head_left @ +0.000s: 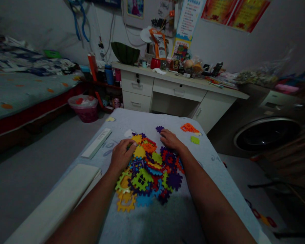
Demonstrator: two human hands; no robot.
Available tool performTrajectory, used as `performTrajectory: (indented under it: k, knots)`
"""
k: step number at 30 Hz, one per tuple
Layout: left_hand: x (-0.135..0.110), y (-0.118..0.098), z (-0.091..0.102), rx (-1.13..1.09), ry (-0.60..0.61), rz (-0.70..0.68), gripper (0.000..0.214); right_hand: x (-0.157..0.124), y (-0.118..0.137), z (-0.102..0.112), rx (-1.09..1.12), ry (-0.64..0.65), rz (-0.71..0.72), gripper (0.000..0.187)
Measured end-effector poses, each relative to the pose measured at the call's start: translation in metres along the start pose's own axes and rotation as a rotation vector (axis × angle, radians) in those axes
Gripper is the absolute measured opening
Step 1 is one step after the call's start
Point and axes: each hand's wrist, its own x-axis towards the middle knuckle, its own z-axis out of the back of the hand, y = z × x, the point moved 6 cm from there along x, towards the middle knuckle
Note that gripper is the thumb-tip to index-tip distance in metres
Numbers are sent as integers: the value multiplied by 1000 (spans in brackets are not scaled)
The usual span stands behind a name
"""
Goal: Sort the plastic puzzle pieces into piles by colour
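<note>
Step in hand, as judged: the person is working over a heap of interlocking plastic tiles (pixel 147 179), both hands on its far edge, apparently picking through or gathering pieces. The heap lies at the centre of the cloth-covered surface (pixel 152 223), directly ahead of the person.

Left hand (pixel 122 154): placed at 10 o'clock of the heap. The fingers (pixel 130 145) are curled in close together, their tips against a yellow tile (pixel 138 139) at the heap's far-left corner. Whether a piece is pinched or merely pressed cannot be told; the knuckles hide the contact.

Right hand (pixel 170 139): placed at 1 o'clock of the heap, palm down. Its fingers are extended and slightly spread, resting flat on the purple and red tiles, clamped on nothing. The tips lie just beside a loose purple tile (pixel 159 128).

Strays: orange tiles (pixel 189 127) and a green tile (pixel 195 140) lie apart at 2 o'clock. A long white box (pixel 96 143) lies at 9 o'clock.

Next move, as judged: taking one tile calls for a firm thumb-and-finger pinch and a lift clear of the neighbours, since the toothed edges overlap and could drag others along.
</note>
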Motion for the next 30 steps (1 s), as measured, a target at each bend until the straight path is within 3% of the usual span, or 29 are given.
performTrajectory:
  k: [7,12,17,20,24,27,30]
  knots:
    - [0,-3,2,-1,4,-11,40,1,-9,-3,28,-4,-55,46]
    - [1,0,0,16,17,-7,42,-5,-12,19,102,-29,-27,39]
    - [1,1,-1,13,13,-15,40,-15,0,29,286,230,56,20]
    - [1,3,-2,9,9,-10,40,-17,8,21,343,358,58,23]
    - [1,4,-2,11,4,-14,39,-18,12,10,328,428,29,26]
    - [1,2,-1,10,12,-17,39,-20,12,13,418,417,25,22]
    - [1,1,0,13,15,-13,40,-19,10,26,567,313,33,18]
